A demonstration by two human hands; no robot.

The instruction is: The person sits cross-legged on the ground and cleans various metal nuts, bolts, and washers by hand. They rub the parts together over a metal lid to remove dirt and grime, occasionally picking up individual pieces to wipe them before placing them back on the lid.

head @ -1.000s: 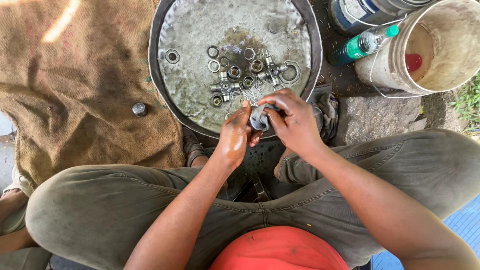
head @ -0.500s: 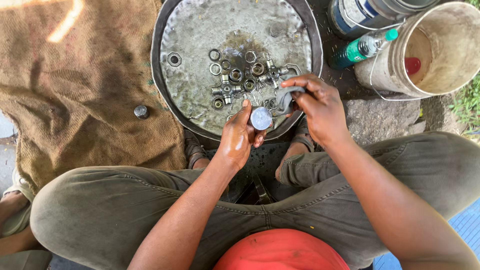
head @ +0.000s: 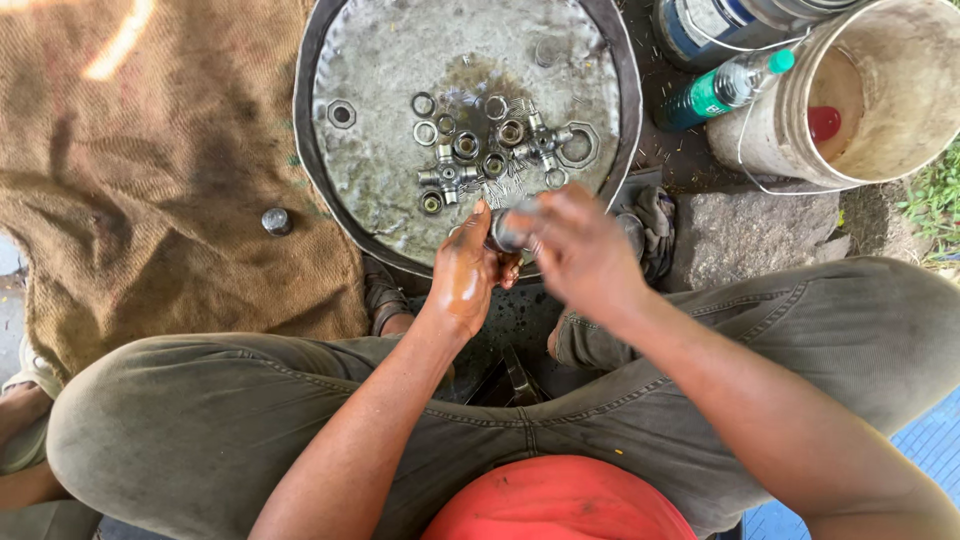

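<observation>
My left hand [head: 465,272] grips a small round metal bearing cup [head: 508,230] just over the near rim of a big round metal pan [head: 330,190]. My right hand [head: 580,250] is blurred with motion and covers the cup from the right, fingers curled on it. Inside the pan lie several greasy metal rings, nuts and a cross-shaped joint piece [head: 540,140]. A lone hexagonal nut [head: 341,113] rests at the pan's left side.
Brown burlap sacking [head: 150,180] covers the ground at left, with a small metal cap [head: 276,220] on it. A dirty white bucket [head: 850,100], a green bottle [head: 720,92] and a blue-white can [head: 710,25] stand at upper right. A grey rag [head: 650,225] lies by the pan.
My right hand had drawn away to the right with a small part; now it is back over the cup in my left hand, moving fast. The left hand stayed in place.
</observation>
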